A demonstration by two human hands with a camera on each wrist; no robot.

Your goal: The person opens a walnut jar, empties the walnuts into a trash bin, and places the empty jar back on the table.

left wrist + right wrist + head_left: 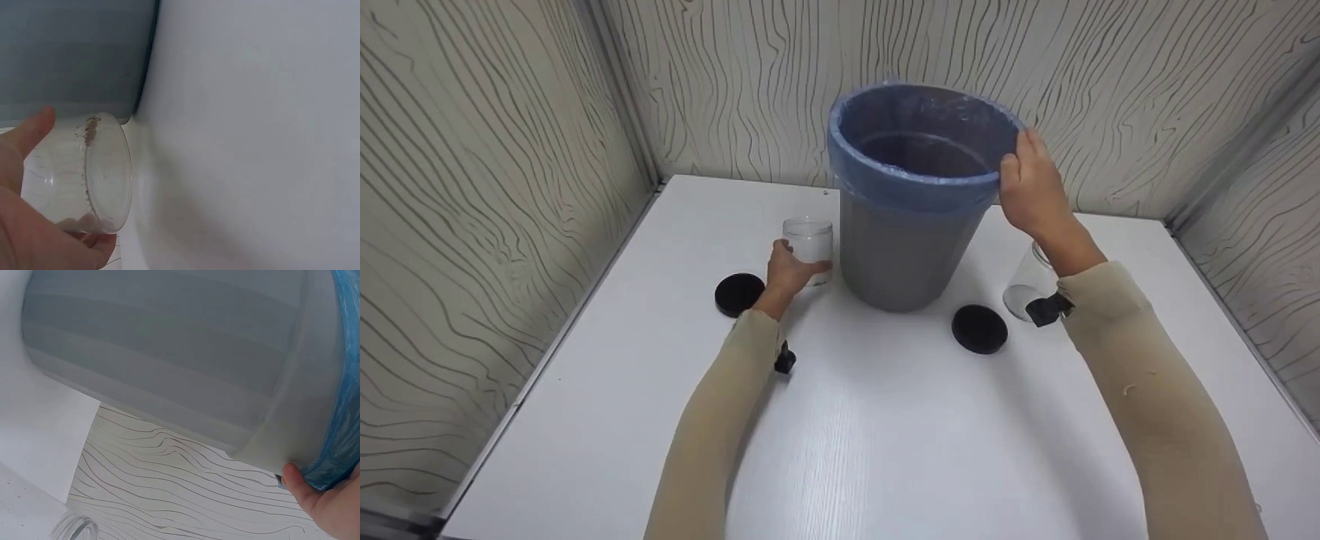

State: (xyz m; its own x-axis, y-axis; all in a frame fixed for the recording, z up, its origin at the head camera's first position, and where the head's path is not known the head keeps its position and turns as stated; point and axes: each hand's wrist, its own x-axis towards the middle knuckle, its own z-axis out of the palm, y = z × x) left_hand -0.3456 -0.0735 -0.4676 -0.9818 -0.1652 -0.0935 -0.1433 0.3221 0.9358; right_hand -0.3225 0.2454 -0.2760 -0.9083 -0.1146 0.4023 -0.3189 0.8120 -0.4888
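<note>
A clear, lidless jar [811,247] is gripped by my left hand [791,274], the thumb on one side and the fingers curled round the other. Brown specks cling near the base of this jar [107,174] in the left wrist view. Right beside it is a grey trash bin [904,259] with a blue plastic liner [919,193] folded over its rim. My right hand [1035,187] holds that rim on the right, fingers over the edge and thumb outside against the liner. The bottom of the bin's inside is dark.
Black round lids lie on the white table [825,420]: one lid [740,295] left of my left hand, another lid [979,328] in front of the bin. A second clear jar [1027,285] stands under my right forearm, partly hidden. Wood-patterned walls [735,97] enclose the table.
</note>
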